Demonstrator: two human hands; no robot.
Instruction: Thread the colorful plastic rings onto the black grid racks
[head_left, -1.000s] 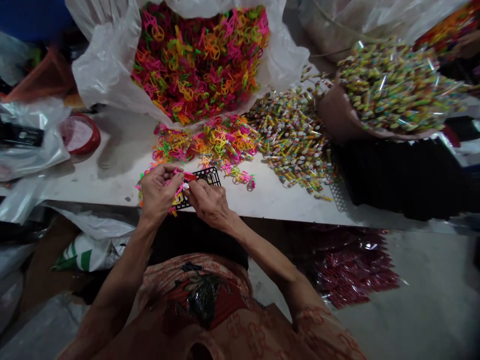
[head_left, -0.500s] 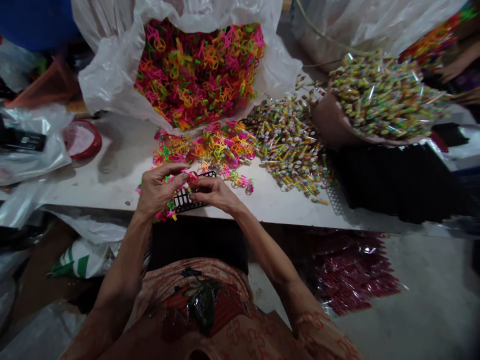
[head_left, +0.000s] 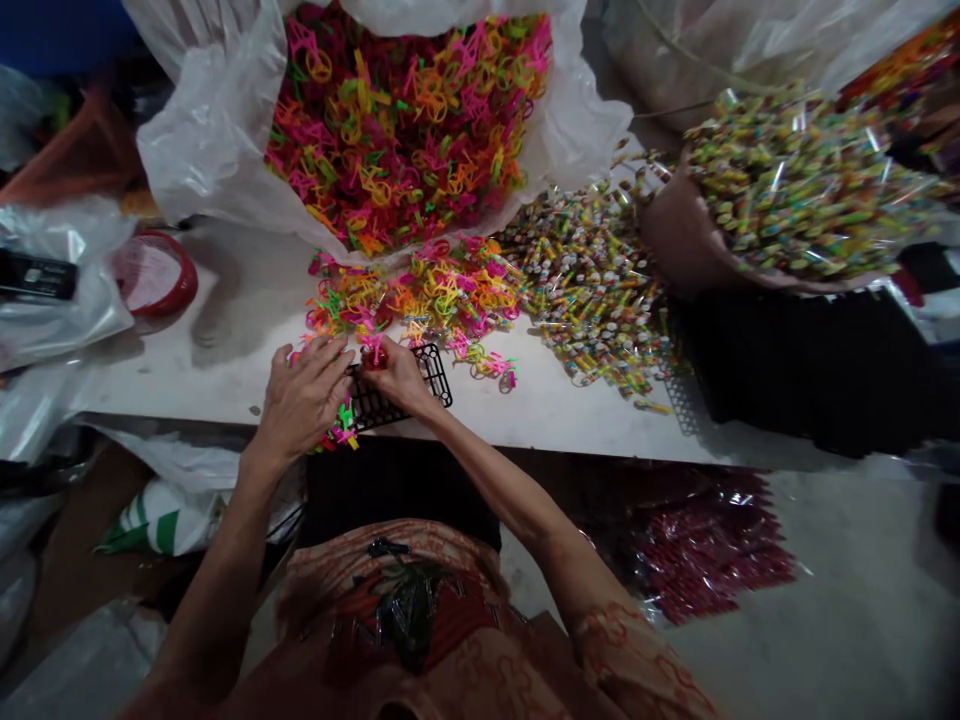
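My left hand point(head_left: 304, 398) lies over a few pink and green plastic pieces point(head_left: 343, 425) at the table's front edge, its fingers stretched out. My right hand point(head_left: 399, 378) is closed on a small red round piece point(head_left: 373, 358), whose exact kind I cannot make out. Beneath my right hand lies a black openwork plastic tray point(head_left: 435, 372). A bright pink plastic piece point(head_left: 370, 338) shows just beyond the red one. Past both hands spreads a loose pile of small coloured plastic pieces point(head_left: 457, 285), some with ring-like loops.
Behind the pile stands a white plastic bag point(head_left: 199, 140) full of similar pieces. To the right are a heap of small wrapped tubes point(head_left: 592, 280), a full basin point(head_left: 675, 235) and a black stack point(head_left: 810, 365). A red tape roll point(head_left: 186, 285) lies left.
My hands have moved apart. The left has flattened and gone slightly left; the right keeps the red piece, now lower over the tray. More of the tray shows. The view has shifted slightly.
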